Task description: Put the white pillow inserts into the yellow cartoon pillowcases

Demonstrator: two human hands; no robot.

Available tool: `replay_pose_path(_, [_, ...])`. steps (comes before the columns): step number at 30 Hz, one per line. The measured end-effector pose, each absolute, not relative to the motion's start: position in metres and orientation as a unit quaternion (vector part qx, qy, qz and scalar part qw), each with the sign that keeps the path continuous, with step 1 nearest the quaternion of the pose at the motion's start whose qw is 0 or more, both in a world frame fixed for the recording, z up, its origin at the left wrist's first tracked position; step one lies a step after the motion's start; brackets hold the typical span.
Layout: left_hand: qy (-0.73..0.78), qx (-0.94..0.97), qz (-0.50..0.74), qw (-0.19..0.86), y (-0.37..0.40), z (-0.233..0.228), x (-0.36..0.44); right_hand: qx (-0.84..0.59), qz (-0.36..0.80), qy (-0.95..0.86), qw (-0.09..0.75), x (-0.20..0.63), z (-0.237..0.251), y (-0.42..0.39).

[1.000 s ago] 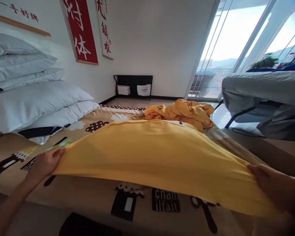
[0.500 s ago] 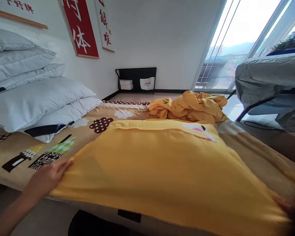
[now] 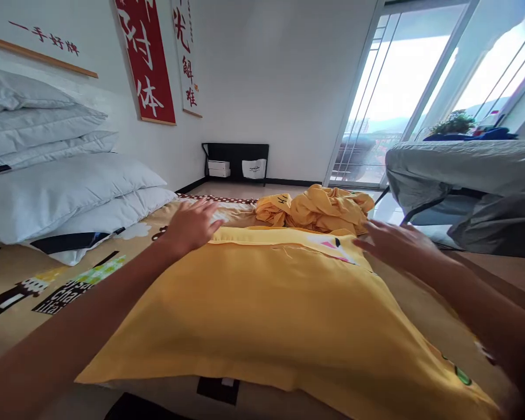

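Observation:
In front of me a pillow in a yellow pillowcase (image 3: 262,315) lies flat on the bed, its folded opening edge along the far side. A pink, white and black print shows at its far right corner. Over the far left corner is my left hand (image 3: 193,224), fingers stretched out and holding nothing. My right hand (image 3: 398,242) is at the far right corner, its fingers extended and slightly blurred; whether either hand touches the cloth I cannot tell.
White pillows (image 3: 70,181) are stacked at the left on the patterned bedspread (image 3: 13,332). Crumpled yellow bedding (image 3: 328,207) lies beyond the pillowcase. At the right stands a grey covered piece of furniture (image 3: 468,169) by the window. A black stand (image 3: 236,154) is against the wall.
Both hands have left the near corners of the pillowcase and moved forward to its far corners, fingers now outstretched. The near edge lies lower on the bed, and the camera has tilted up.

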State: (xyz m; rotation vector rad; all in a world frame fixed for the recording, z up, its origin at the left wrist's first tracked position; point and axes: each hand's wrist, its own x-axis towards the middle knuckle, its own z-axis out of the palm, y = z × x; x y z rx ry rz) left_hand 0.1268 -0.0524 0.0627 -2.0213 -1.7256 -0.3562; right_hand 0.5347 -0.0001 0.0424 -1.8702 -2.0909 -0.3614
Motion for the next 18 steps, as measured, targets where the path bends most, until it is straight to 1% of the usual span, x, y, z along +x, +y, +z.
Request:
replay_pose_path(1, [-0.617, -0.747, -0.121, 0.215, -0.034, 0.077, 0.149, -0.625, -0.157, -0.758, 0.105, 0.517, 0.06, 0.014])
replay_pose_path(2, [-0.62, -0.752, -0.109, 0.194, -0.018, 0.09, 0.169, -0.598, -0.186, -0.774, 0.089, 0.498, 0.078, 0.026])
replay_pose_path(3, [-0.627, -0.75, -0.108, 0.183, -0.005, 0.1, 0.188, -0.584, -0.204, -0.781, 0.09, 0.478, 0.095, 0.034])
replay_pose_path(5, [-0.634, -0.748, -0.109, 0.16, 0.015, 0.114, 0.222, -0.567, -0.212, -0.787, 0.12, 0.439, 0.118, 0.044])
replay_pose_path(7, [-0.638, -0.753, -0.107, 0.124, 0.031, 0.114, 0.247, -0.56, -0.199, -0.79, 0.153, 0.408, 0.118, 0.051])
replay_pose_path(9, [-0.638, -0.759, -0.102, 0.082, 0.046, 0.101, 0.261, -0.559, -0.164, -0.797, 0.159, 0.39, 0.095, 0.059])
replay_pose_path(12, [-0.645, -0.758, -0.09, 0.044, 0.068, 0.056, 0.252, -0.567, -0.055, -0.813, 0.117, 0.399, 0.03, 0.078])
replay_pose_path(15, [-0.669, -0.741, -0.058, 0.004, 0.082, -0.007, 0.205, -0.586, 0.024, -0.805, 0.083, 0.446, -0.041, 0.099])
replay_pose_path(18, [-0.685, -0.725, -0.038, -0.056, 0.092, -0.061, 0.144, -0.635, 0.066, -0.767, 0.069, 0.504, -0.096, 0.113])
